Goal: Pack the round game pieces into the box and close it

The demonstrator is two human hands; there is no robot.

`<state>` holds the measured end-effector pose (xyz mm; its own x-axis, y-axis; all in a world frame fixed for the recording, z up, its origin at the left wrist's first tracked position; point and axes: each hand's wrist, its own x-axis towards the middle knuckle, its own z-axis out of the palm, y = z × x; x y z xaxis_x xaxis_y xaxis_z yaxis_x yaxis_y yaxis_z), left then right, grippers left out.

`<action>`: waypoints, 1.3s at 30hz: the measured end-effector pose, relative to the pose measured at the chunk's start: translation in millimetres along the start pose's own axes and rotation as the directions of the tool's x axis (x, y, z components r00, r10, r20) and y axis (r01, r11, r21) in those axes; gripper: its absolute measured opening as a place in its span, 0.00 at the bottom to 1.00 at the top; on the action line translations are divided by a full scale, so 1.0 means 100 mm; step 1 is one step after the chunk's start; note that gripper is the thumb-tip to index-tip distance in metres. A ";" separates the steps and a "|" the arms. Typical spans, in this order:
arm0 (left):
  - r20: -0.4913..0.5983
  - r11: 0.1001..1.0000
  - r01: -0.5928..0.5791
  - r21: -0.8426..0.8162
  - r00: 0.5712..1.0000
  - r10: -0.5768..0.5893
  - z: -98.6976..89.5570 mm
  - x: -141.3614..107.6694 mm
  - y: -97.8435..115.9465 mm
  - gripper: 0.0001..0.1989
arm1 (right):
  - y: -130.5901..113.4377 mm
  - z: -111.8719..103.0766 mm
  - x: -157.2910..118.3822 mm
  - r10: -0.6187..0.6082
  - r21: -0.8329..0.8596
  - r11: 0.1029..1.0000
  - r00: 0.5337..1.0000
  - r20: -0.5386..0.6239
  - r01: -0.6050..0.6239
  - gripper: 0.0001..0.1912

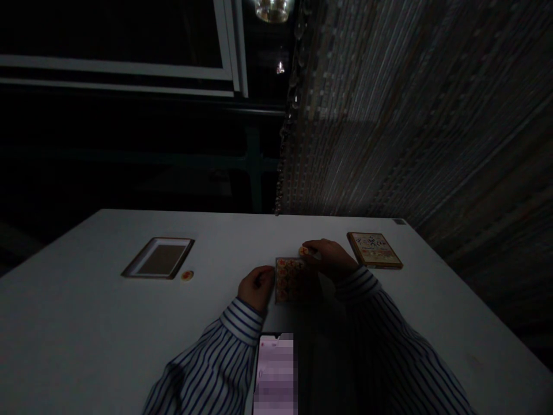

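A small square tray with round Chinese chess pieces in rows lies on the white table. My right hand is over its far right corner, fingers pinched on one chess piece with a red mark. At the tray's left edge rests my left hand, its fingers curled and closed; whether anything is in them is hidden. Shadow from the right arm darkens the tray's right part. A single loose chess piece sits off to the left, near an open box part.
The white table fills the lower view. A printed box lid lies at the right. A lit phone is between my forearms at the front. Behind the table hang a bead curtain and a dark window frame.
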<state>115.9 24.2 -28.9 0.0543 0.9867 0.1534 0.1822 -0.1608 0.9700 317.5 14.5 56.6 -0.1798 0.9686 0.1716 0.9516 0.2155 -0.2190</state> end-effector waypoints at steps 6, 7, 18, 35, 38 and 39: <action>0.004 0.999 -0.001 0.032 1.000 0.001 0.00 -0.01 -0.01 0.13 | 0.03 0.04 0.01 0.023 -0.041 0.999 0.998 0.062 -0.020 0.18; 0.005 1.000 0.004 0.027 1.000 -0.004 0.00 -0.01 -0.01 0.13 | 0.04 0.05 0.01 0.021 -0.049 0.999 0.997 0.070 -0.018 0.17; -0.002 1.000 0.018 -0.006 1.000 -0.018 0.02 -0.01 -0.02 0.12 | 0.13 0.16 0.03 -0.006 -0.064 0.998 0.992 0.125 0.014 0.15; 0.039 0.998 -0.002 0.066 0.999 -0.001 -0.02 0.00 -0.01 0.13 | 0.14 0.19 0.05 0.001 -0.112 0.993 0.965 0.264 0.030 0.17; 0.037 0.999 0.010 0.050 0.999 -0.012 -0.03 0.01 0.00 0.13 | 0.13 0.18 0.05 0.022 -0.127 0.992 0.962 0.272 0.013 0.16; 0.046 0.999 0.015 0.044 0.999 -0.017 -0.03 0.01 0.00 0.13 | 0.12 0.18 0.05 0.027 -0.133 0.991 0.960 0.278 0.011 0.16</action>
<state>112.6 25.2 -28.0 0.0958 0.9872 0.1276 0.2259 -0.1465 0.9631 324.0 23.8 37.7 -0.2166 0.9703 -0.1080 0.9742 0.2077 -0.0877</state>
